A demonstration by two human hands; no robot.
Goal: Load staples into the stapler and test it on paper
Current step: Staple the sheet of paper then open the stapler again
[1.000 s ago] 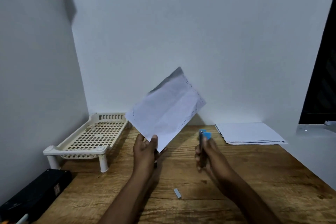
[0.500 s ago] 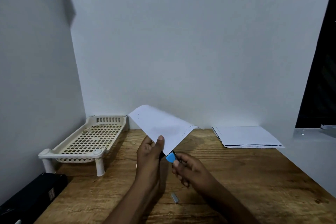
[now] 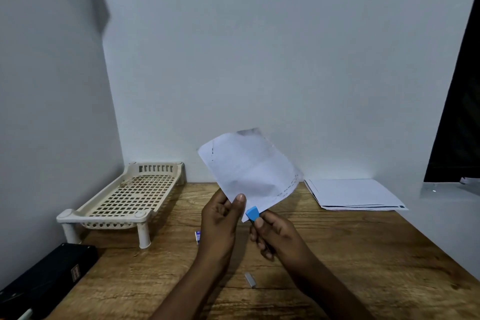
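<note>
Stapler sits in the right hand, above the middle of the wooden table. The fingers are curled round its dark body, so only the blue end shows. This end meets the lower edge of the paper sheet; whether the edge is already inside the mouth of the stapler I cannot tell. It looks small, rigid and light, and one hand should squeeze it easily. The best hold is probably across top and bottom, with the thumb over the blue end where the pressing force is needed.

The left hand pinches the sheet near its lower corner, thumb in front, and holds it up tilted. Paper is thin and floppy, so I think it should be held close to the place of stapling; otherwise the edge may bend away. Small dark marks run along two of its edges, perhaps staples.

On the table below the hands lies a short staple strip, which is brittle and breaks easily. A small box is partly hidden behind the left wrist. A paper stack lies at the right by the wall, a cream plastic rack at the left, and a black case at the near left corner.
</note>
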